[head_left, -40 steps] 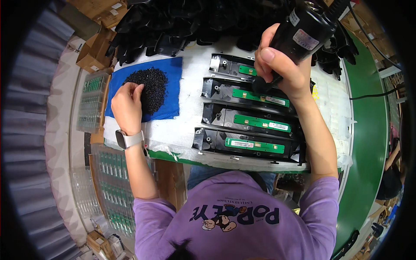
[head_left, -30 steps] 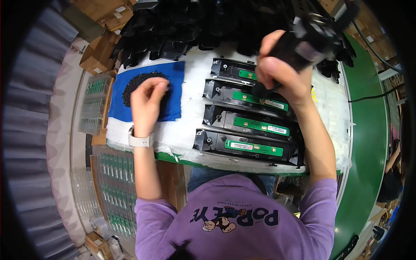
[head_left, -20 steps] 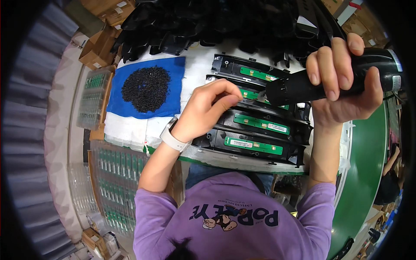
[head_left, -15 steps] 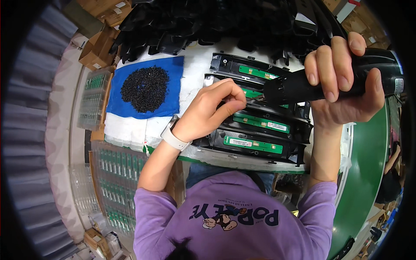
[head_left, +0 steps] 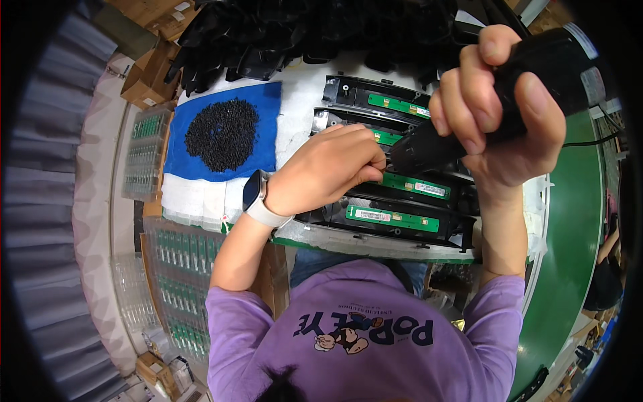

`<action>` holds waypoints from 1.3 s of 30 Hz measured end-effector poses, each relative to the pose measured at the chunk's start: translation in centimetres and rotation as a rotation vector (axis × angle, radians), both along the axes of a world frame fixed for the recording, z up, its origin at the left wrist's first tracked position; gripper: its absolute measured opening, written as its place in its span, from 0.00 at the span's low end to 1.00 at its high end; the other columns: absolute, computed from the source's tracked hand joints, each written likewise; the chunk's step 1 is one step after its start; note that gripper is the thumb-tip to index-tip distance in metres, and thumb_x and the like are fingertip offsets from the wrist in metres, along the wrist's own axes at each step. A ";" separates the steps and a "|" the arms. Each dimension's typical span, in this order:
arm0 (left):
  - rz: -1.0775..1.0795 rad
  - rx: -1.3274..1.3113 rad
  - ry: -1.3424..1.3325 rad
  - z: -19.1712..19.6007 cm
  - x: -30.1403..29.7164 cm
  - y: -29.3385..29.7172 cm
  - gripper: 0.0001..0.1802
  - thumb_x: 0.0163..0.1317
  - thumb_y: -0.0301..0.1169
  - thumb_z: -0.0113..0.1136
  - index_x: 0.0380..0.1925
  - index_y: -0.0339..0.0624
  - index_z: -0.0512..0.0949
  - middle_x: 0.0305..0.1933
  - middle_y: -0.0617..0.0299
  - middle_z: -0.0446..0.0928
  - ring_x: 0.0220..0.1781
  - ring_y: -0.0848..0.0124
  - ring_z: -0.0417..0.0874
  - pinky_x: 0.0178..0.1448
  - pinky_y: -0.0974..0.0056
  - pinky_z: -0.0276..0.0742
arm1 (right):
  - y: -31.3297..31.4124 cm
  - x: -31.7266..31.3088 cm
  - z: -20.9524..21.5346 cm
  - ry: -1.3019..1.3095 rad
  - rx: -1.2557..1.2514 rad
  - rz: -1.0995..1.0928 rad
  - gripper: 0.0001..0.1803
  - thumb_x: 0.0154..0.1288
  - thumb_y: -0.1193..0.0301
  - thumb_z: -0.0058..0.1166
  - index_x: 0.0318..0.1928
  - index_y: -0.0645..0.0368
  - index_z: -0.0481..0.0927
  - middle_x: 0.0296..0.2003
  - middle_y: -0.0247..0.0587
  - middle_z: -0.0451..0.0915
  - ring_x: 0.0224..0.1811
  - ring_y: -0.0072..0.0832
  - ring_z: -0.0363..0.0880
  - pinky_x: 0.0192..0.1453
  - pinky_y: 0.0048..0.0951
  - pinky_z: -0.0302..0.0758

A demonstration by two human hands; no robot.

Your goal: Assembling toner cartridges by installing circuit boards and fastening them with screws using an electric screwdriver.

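Your right hand (head_left: pixel 499 110) is wrapped tightly around a black electric screwdriver (head_left: pixel 469 130), fingers closed over its body, with its tip angled down and to the left toward your other hand. Your left hand (head_left: pixel 321 174) rests on the stack of black housings (head_left: pixel 402 214), fingertips pinched together just beside the screwdriver's tip; whatever they pinch is too small to make out. Green circuit boards (head_left: pixel 392 218) sit in the housings, one just below your left fingers and another above them, partly hidden by the tool. A smartwatch (head_left: pixel 258 197) sits on your left wrist. Well to the left of your grip, a heap of small black screws (head_left: pixel 222 132) lies on a blue cloth (head_left: pixel 268 100). Beyond it, a pile of black plastic parts (head_left: pixel 281 33) crowds the far edge. Trays of green boards (head_left: pixel 177 268) stand left of your forearm.
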State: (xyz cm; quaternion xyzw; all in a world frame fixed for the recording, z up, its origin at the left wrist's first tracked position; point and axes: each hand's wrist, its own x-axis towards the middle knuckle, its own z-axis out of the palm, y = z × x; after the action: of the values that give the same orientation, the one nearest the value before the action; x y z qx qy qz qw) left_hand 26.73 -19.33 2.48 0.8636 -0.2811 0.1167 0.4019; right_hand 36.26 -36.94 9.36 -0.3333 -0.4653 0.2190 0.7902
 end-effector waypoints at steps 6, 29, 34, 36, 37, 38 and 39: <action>0.001 0.165 -0.066 -0.3 -0.3 0.0 0.11 0.52 0.33 0.62 0.25 0.40 0.70 0.26 0.57 0.67 0.31 0.57 0.70 0.41 0.60 0.65 | 1.6 -1.6 0.0 0.221 -0.133 -0.294 0.14 0.67 0.63 0.41 0.43 0.60 0.69 0.18 0.28 0.63 0.14 0.17 0.61 0.26 0.24 0.66; 0.367 -0.763 0.339 -3.2 -0.9 3.4 0.07 0.63 0.26 0.54 0.34 0.31 0.77 0.29 0.62 0.78 0.30 0.79 0.77 0.37 0.75 0.73 | 6.6 0.6 -2.9 -0.061 -0.232 -0.400 0.07 0.54 0.73 0.59 0.31 0.64 0.76 0.14 0.32 0.72 0.13 0.17 0.69 0.18 0.17 0.63; 0.347 -0.887 0.436 -3.3 -0.9 3.5 0.08 0.62 0.27 0.57 0.36 0.32 0.77 0.30 0.62 0.78 0.31 0.79 0.77 0.38 0.75 0.73 | 7.0 0.4 -2.8 -0.220 -0.349 -0.389 0.11 0.55 0.70 0.54 0.30 0.65 0.70 0.13 0.36 0.68 0.11 0.21 0.66 0.17 0.20 0.63; 0.329 -1.056 0.491 -3.4 -0.9 3.6 0.07 0.61 0.27 0.58 0.36 0.34 0.77 0.30 0.64 0.78 0.31 0.79 0.77 0.38 0.75 0.73 | 7.2 0.4 -2.8 -0.217 -0.354 -0.348 0.10 0.54 0.70 0.55 0.28 0.64 0.70 0.13 0.35 0.68 0.11 0.20 0.66 0.16 0.19 0.62; 0.331 -1.055 0.491 -3.5 -0.9 3.7 0.07 0.61 0.27 0.58 0.36 0.34 0.77 0.30 0.64 0.78 0.31 0.79 0.77 0.38 0.75 0.73 | 7.2 0.4 -2.9 -0.216 -0.353 -0.347 0.10 0.54 0.70 0.55 0.28 0.64 0.70 0.13 0.35 0.68 0.11 0.20 0.66 0.16 0.19 0.62; 0.319 -1.074 0.492 -3.6 -0.9 3.9 0.06 0.61 0.27 0.58 0.35 0.35 0.77 0.30 0.64 0.78 0.31 0.79 0.77 0.38 0.76 0.73 | 7.2 0.4 -3.0 -0.227 -0.348 -0.351 0.10 0.54 0.70 0.55 0.28 0.64 0.70 0.13 0.35 0.68 0.11 0.20 0.66 0.16 0.19 0.62; 0.309 -1.092 0.493 -3.7 -0.9 4.0 0.06 0.61 0.27 0.59 0.35 0.36 0.77 0.30 0.65 0.77 0.30 0.79 0.76 0.38 0.76 0.73 | 7.2 0.4 -3.1 -0.238 -0.342 -0.355 0.10 0.54 0.70 0.56 0.28 0.64 0.70 0.13 0.35 0.68 0.11 0.20 0.66 0.16 0.18 0.62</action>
State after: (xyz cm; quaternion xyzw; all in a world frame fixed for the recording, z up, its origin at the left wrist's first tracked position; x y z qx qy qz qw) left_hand 25.83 -15.29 -1.26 0.5656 0.0486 0.0975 0.8175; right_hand 36.65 -29.76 6.22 -0.5616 -0.4453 0.1117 0.6884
